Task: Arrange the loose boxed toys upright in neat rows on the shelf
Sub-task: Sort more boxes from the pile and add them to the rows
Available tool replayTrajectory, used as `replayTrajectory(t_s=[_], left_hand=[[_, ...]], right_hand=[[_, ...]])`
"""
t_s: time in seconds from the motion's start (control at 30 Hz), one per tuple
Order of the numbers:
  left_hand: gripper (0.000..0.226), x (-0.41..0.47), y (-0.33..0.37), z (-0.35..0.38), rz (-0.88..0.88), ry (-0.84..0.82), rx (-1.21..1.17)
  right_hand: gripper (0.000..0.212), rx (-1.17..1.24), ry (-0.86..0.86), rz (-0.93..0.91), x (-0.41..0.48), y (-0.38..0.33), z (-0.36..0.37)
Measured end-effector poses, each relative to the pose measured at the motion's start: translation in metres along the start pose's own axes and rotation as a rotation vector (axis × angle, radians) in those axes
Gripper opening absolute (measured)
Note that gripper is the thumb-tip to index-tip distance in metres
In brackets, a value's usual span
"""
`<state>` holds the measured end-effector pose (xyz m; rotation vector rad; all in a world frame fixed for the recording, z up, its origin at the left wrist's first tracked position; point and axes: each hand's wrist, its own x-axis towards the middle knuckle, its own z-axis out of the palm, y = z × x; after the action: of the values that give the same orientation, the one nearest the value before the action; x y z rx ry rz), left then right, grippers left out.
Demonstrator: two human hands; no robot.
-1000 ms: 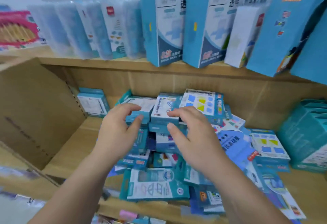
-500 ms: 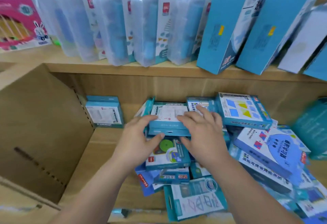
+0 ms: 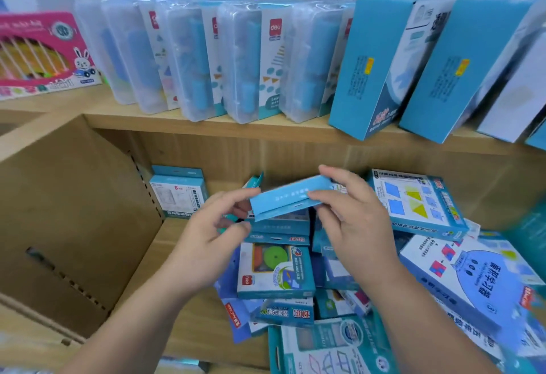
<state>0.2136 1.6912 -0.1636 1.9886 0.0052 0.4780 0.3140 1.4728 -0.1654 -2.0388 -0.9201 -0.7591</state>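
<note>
Fingers of my right hand (image 3: 354,220) are pinched on the box (image 3: 289,197), can't tell if the left hand (image 3: 218,234) actually grips its end, so a slip could dump it on the pile (image 3: 276,273).

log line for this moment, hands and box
left hand: pinches blue box left end | right hand: grips its right end | blue box: held above loose flat pile | upright box: back left

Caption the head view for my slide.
A slim blue box held between left hand and right hand above the jumbled pile.
</note>
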Motion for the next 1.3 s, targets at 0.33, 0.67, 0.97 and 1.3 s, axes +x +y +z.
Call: replayTrajectory(t_s=[0.33, 0.67, 0.97, 1.3], left_hand=[[0.058, 0.015, 0.023, -0.007, -0.033, -0.225, -0.040], [0.126, 0.043, 0.043, -0.009, 0.131, -0.744, 0.026], [0.051, 0.011, -0.004, -0.051, -0.106, -0.250, -0.212], [0.040, -0.015, -0.065, -0.111, -0.279, 0.171, -0.390]], right_hand=[[0.037, 0.734, -0.132, 0.294, 0.018, 0.008, -0.034], [0.036, 0.910, -0.352, 0.287, 0.032, -0.027, -0.050], [0.016, 1.057, -0.165, 0.652, 0.034, -0.093, 0.016], [0.036, 0.431, -0.316, 0.631, 0.026, -0.131, 0.123]])
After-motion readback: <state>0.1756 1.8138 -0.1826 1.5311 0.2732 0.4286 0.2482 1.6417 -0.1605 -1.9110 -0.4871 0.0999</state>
